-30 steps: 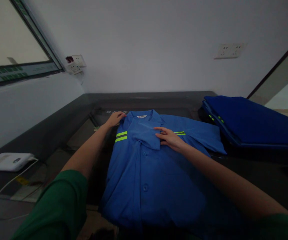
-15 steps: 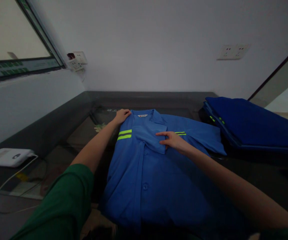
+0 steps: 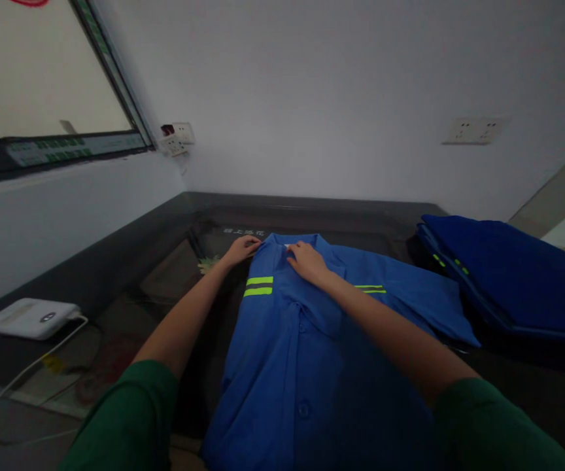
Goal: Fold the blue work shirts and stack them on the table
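A blue work shirt (image 3: 292,347) with yellow-green reflective stripes lies flat, buttoned front up, on a dark table (image 3: 174,261). Its collar points away from me. My left hand (image 3: 243,248) rests on the shirt's far left shoulder beside the collar, fingers curled onto the cloth. My right hand (image 3: 307,260) lies on the collar near the neck label, fingers bent and pressing the fabric down. Both forearms stretch over the shirt, and my sleeves are green.
A folded stack of darker blue garments (image 3: 508,275) sits at the right of the table. A white device (image 3: 30,317) with a white cable lies at the left. Wall sockets (image 3: 174,137) are mounted in the corner, another socket plate (image 3: 473,131) on the far wall.
My right hand has moved from the shirt's chest up to the collar by the label. My left hand has stayed at the left shoulder. The camera has tilted slightly.
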`<act>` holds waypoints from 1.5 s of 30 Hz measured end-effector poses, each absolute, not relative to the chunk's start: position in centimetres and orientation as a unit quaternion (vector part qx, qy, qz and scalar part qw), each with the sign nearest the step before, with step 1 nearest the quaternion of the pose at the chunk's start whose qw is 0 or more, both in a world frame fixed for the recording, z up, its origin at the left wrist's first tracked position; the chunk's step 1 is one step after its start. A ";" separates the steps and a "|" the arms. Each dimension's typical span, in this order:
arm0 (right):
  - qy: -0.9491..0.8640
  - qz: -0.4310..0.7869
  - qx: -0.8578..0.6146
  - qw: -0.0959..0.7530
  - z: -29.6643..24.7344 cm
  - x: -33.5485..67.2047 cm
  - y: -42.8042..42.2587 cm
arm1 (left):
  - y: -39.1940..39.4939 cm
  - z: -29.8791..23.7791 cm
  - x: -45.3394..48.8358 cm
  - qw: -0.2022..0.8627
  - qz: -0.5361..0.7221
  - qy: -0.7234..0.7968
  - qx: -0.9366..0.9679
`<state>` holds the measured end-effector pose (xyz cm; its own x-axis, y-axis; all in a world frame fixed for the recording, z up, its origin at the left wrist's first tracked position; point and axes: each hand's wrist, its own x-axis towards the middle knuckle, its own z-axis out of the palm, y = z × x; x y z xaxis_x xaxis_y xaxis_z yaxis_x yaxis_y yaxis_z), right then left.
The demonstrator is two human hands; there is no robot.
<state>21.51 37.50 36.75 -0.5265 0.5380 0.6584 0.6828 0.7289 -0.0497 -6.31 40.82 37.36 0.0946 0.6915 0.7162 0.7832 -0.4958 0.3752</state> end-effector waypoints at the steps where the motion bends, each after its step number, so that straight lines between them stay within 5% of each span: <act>1: -0.869 -0.107 -0.348 0.334 35.9 21.1 37.9 | 41.1 37.4 -6.3 0.050 -0.461 -0.499 -0.732; 12: -0.882 -0.054 -0.292 0.367 32.9 21.1 38.9 | 43.2 37.9 -5.1 -0.090 -0.565 -0.458 -0.680; 20: -0.881 -0.057 -0.296 0.364 32.7 21.0 39.1 | 43.5 39.5 -7.4 0.056 -0.418 -0.529 -0.737; 33: -0.884 -0.026 -0.281 0.373 33.0 21.2 39.3 | 42.6 39.4 -7.1 -0.006 -0.442 -0.544 -0.713; 41: -0.886 -0.040 -0.278 0.368 32.9 21.4 39.2 | 39.9 39.6 -6.4 0.255 -0.358 -0.664 -0.605; 45: -0.888 -0.044 -0.243 0.388 35.2 19.3 39.3 | 33.3 40.5 -4.3 0.255 -0.372 -0.630 -0.632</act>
